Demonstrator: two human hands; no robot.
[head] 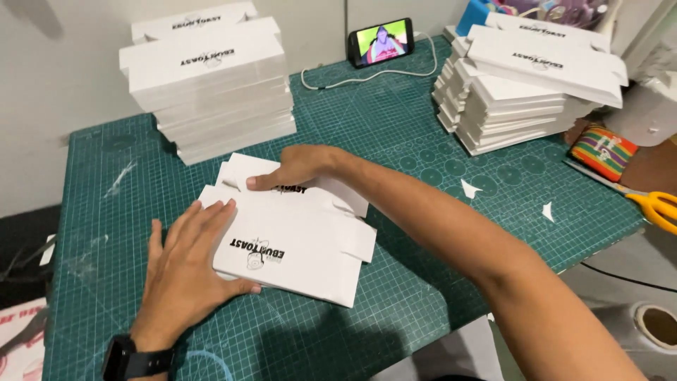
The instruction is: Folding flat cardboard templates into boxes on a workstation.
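Left hand [185,271] flat on white box blank [296,243], grip wide, right hand [296,166] pressing its far flap, fingers loosely spread

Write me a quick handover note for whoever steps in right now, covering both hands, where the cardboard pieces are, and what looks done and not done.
Left hand: flat, palm down on the near left edge of the white flat box blank on the green cutting mat; holds nothing.
Right hand: reaches across, fingers pressing the blank's far flap; not gripping.
Stacks: one pile of white boxes back left, another back right.
Nearby: phone propped against the wall, yellow scissors at the right edge, paper scraps on the mat.
Done: both piles stand stacked.
Left: the blank under the hands lies flat, not on either pile.
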